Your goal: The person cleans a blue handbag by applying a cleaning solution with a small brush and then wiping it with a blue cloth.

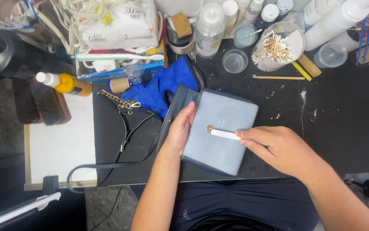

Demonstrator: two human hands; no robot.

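A dark work mat [334, 124], flecked with white, covers the bench. At its centre lies a pale blue handbag [218, 137]. The left hand [179, 130] curls over the bag's nine o'clock edge, fingers closed on the flap. The right hand [280, 149], at three o'clock, pinches a white stick [226, 134] whose tip meets the brass clasp [210, 128]. At twelve o'clock stand bottles [210, 28] and a jar of cotton swabs [276, 47]; a blue cloth [167, 85] lies at eleven

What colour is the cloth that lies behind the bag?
The cloth is bright blue, seen best in the head view, just beyond the pale blue-grey bag.
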